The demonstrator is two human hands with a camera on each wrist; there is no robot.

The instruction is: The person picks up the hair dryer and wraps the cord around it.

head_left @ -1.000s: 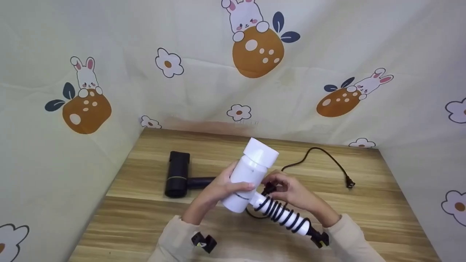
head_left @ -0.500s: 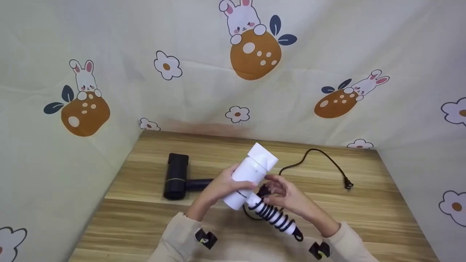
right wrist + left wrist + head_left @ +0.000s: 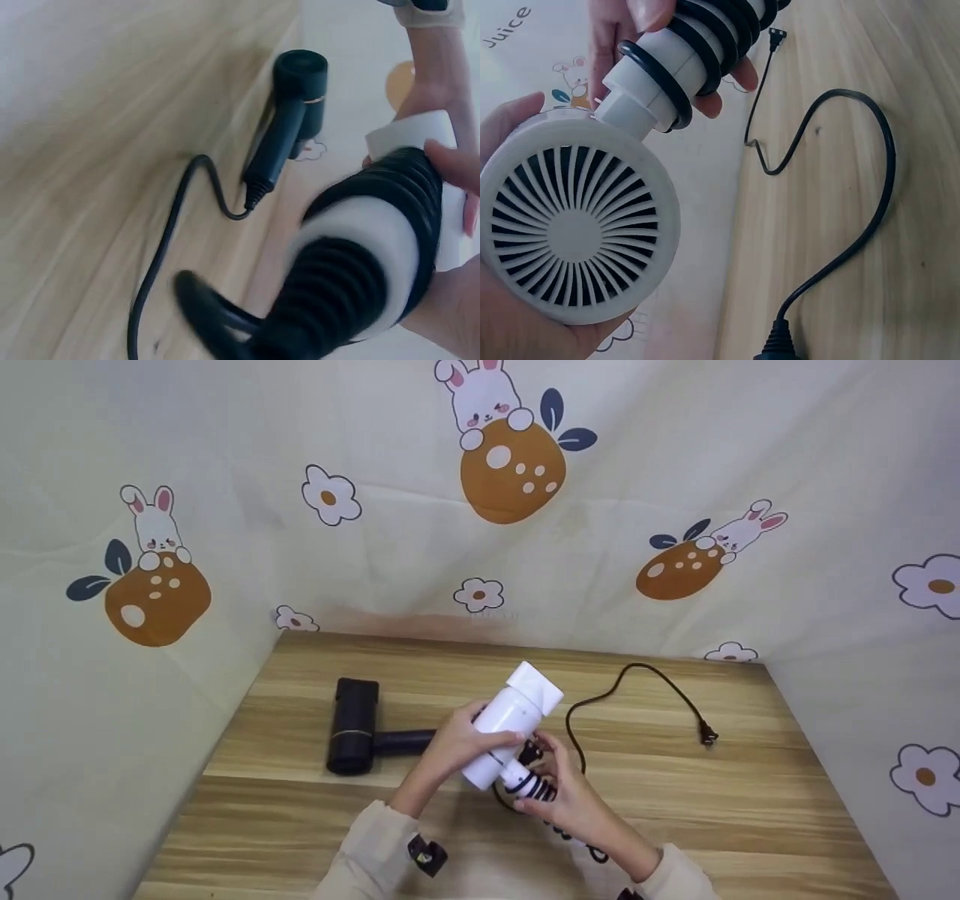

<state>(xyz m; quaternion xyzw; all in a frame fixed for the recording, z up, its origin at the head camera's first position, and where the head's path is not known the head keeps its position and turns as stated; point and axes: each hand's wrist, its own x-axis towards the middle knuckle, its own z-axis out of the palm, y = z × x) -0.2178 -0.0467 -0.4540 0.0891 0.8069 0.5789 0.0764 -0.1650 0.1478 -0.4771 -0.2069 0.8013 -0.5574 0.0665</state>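
Observation:
A white hair dryer is held up over the table, its nozzle pointing to the back right. My left hand grips the barrel, with the thumb across its upper side. Round the dryer's handle runs a black cord in several coils. My right hand holds this wrapped handle, thumb on one side and fingers on the other, and covers many coils in the head view. A dark plug shows beside the right fingers. The left wrist view faces the round slatted grille at the rear of the barrel.
A black hair dryer lies on the wooden table at the left. Its loose cord curves over the tabletop to a plug at the right. Printed cloth walls off the back and sides.
My right hand has moved down and left from beside the top of the handle and now grips the coils. The left hand keeps its hold; the white hair dryer has turned slightly.

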